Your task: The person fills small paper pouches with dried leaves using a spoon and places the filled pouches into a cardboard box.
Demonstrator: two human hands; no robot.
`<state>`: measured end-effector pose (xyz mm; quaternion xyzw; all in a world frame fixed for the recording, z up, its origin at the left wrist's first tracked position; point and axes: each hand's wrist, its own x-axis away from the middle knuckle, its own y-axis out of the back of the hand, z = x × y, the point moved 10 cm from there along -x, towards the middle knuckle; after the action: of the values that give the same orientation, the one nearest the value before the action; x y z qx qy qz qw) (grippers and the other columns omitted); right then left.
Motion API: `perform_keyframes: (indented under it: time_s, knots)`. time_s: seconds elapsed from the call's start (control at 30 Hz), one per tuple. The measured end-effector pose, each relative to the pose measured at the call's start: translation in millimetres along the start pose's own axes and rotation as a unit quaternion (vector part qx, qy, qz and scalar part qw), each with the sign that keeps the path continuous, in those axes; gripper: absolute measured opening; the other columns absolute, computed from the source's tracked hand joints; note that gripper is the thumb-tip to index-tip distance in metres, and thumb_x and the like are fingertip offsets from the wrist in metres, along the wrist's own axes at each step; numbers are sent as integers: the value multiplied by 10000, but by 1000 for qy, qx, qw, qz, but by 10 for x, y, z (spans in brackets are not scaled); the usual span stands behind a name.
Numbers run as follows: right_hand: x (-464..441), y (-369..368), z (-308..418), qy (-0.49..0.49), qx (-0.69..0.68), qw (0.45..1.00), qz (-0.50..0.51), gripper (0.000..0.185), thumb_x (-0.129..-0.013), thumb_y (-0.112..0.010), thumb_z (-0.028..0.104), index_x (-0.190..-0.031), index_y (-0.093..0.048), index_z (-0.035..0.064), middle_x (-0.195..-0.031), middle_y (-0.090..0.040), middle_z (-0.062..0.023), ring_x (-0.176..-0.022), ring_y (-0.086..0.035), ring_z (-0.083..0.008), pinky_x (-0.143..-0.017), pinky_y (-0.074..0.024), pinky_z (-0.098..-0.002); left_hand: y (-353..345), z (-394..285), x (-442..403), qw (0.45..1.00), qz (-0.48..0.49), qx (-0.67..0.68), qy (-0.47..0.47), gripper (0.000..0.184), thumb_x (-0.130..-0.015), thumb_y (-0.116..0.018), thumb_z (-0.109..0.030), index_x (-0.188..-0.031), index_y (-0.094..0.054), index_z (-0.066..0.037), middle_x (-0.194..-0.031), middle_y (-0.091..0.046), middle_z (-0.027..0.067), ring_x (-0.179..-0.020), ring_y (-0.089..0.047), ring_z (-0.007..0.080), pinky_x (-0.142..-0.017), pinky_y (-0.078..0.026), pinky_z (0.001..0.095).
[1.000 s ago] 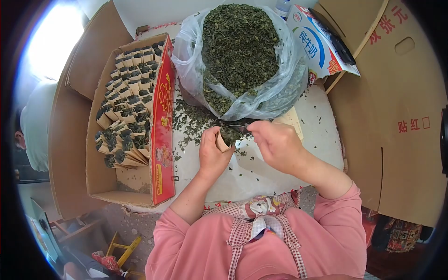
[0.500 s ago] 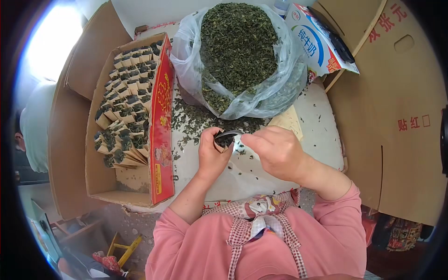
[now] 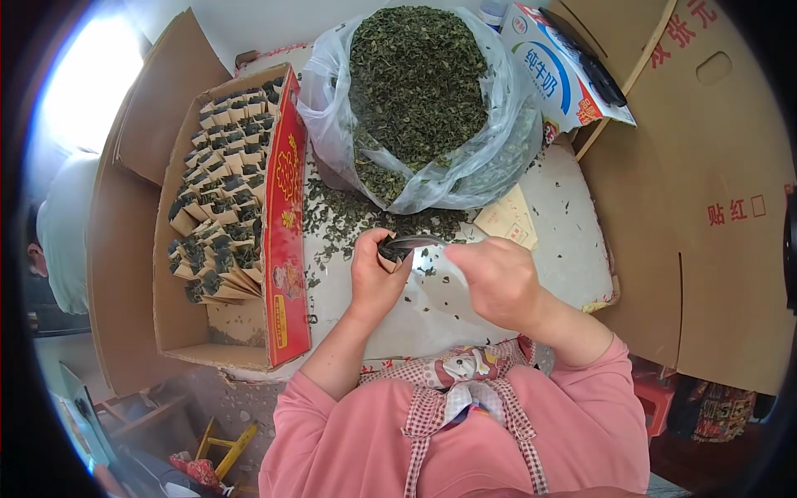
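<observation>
My left hand (image 3: pixel 374 278) is closed around a small brown paper packet (image 3: pixel 387 263), its mouth facing up, with dark dried leaves inside. Gripped in my right hand (image 3: pixel 503 278) is a shiny metal spoon (image 3: pixel 429 240), whose front end reaches into the packet's mouth. Its tip is hidden among leaves and paper. Just beyond both hands stands a clear plastic bag (image 3: pixel 322 93) heaped with dried green leaves (image 3: pixel 419 79). To the left, a red cardboard box (image 3: pixel 286 187) holds rows of filled paper packets (image 3: pixel 237 187).
Loose leaves (image 3: pixel 349 212) are scattered over the white tabletop (image 3: pixel 569 241). Flat tan paper (image 3: pixel 508 217) lies beyond my right hand. A milk carton box (image 3: pixel 552 70) with a dark phone-like object stands back right, beside large cardboard sheets (image 3: pixel 714 166). Another person's light sleeve (image 3: pixel 68 232) shows far left.
My right hand has moved slightly right and down, drawing the spoon back a little, so more of it shows. My left hand keeps its hold on the packet. The view has shifted slightly.
</observation>
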<state>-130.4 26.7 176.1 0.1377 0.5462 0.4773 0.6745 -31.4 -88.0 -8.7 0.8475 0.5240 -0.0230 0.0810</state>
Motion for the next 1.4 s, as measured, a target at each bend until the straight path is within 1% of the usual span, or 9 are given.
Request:
perform_keyframes:
  time_s: [0.17, 0.23, 0.3, 0.57, 0.73, 1.07, 1.1, 1.27, 1.4]
  knots:
    - [639, 91, -453, -239, -133, 960, -65, 157, -902, -567, -2, -1053, -612, -13, -786, -664, -91, -636, -615, -140, -565, -495, -260, 6, 61, -15, 1000, -1, -2, 21, 434, -712, -767, -12, -1057, -505, -32, -991, -537, 103, -891, -561, 228, -807, -466, 320]
    - [1170, -125, -846, -448, -260, 852, -75, 166, -952, -555, 97, -1059, -609, -18, -797, -665, -67, -645, -600, -92, -588, -503, -229, -7, 120, -28, 999, -5, 13, 30, 427, -719, -764, -14, -1060, -507, -32, -989, -539, 101, -887, -562, 222, -806, -467, 317]
    - [1411, -216, -962, -498, -288, 815, -70, 176, -956, -551, 110, -1067, -606, -15, -803, -665, -68, -648, -600, -93, -589, -501, -227, -8, -23, -33, 995, -5, -72, -62, 391, -800, -702, 10, -1112, -471, -37, -910, -541, -4, -760, -526, 58, -659, -462, 215]
    - [1730, -507, -1089, -583, -364, 724, -53, 244, -956, -551, 137, -1160, -559, 2, -846, -663, -69, -673, -598, -87, -582, -494, -219, -22, -13, -27, 999, -3, -30, -15, 423, -799, -706, 4, -1151, -473, -29, -949, -571, 13, -816, -551, 73, -719, -479, 231]
    - [1580, -218, -993, -408, -104, 904, -78, 339, -886, -592, 79, -1206, -526, -7, -902, -658, -98, -695, -601, -150, -644, -518, -285, -22, -80, -39, 1000, -7, 12, -11, 440, -796, -717, -15, -1169, -484, -26, -963, -590, 18, -819, -562, 84, -732, -488, 243]
    - [1327, 420, -435, -295, 51, 944, -137, 287, -830, -620, 38, -1115, -598, 15, -1057, -640, -147, -1000, -612, -242, -826, -495, -340, -20, -79, -67, 1000, -11, 8, 12, 378, -787, -729, -31, -1088, -502, -35, -934, -564, 8, -807, -545, 86, -726, -474, 245]
    - [1216, 372, -327, -270, -105, 950, -114, 265, -824, -624, 28, -1088, -613, 7, -1078, -635, -152, -995, -613, -250, -833, -494, -351, -8, -87, -69, 1000, -17, 11, 11, 333, -785, -733, -36, -1037, -515, -46, -923, -576, 11, -803, -551, 90, -722, -477, 246]
    - [533, 658, 713, -18, -630, 776, 28, 191, -891, -550, 7, -1055, -638, -37, -1089, -612, -206, -973, -602, -293, -843, -476, -370, 6, -94, -83, 1000, -17, -14, -6, 311, -782, -723, -25, -1013, -517, -55, -887, -576, 5, -779, -545, 86, -707, -468, 243]
    - [320, 989, 1258, 103, -813, 572, 23, 199, -968, -464, 77, -1065, -617, -4, -1038, -606, -194, -941, -570, -348, -838, -435, -457, -12, -139, -60, 1000, -22, -19, 9, 293, -782, -727, -24, -993, -525, -57, -902, -585, 10, -786, -553, 92, -716, -468, 248]
